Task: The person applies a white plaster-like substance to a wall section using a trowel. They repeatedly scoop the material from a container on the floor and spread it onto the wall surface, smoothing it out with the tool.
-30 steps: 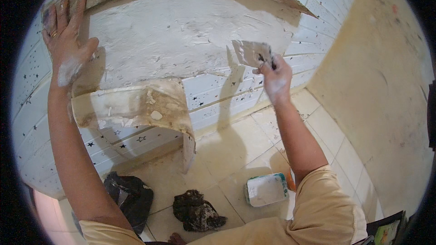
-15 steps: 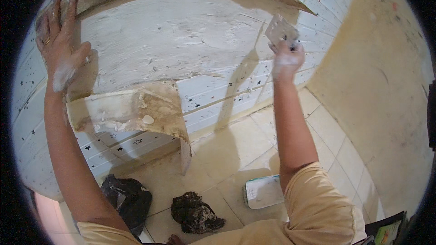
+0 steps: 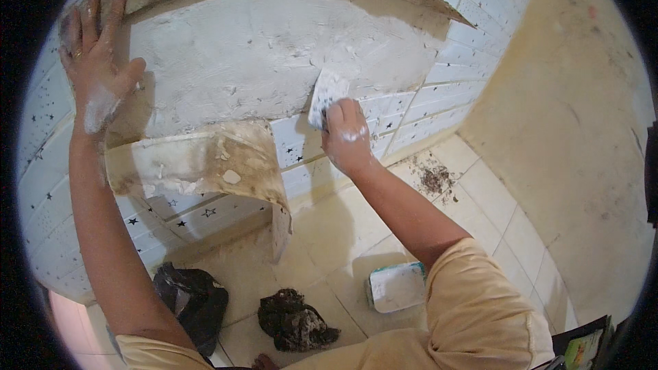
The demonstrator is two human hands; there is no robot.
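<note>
So the scraper (image 3: pixel 327 96) sits flat on the white plaster patch (image 3: pixel 260 62), near its lower right edge, right hand (image 3: pixel 348 136) clenched round the handle. Left hand (image 3: pixel 96 62) is spread flat on the patch's left edge. I'd keep the blade low-angled with even pressure; a tub (image 3: pixel 395 286) sits on the floor.

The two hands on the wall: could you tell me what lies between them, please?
In the head view, only wet white plaster spreads between the left hand, pressed flat, and the right hand holding the putty knife; nothing else sits there.
</note>
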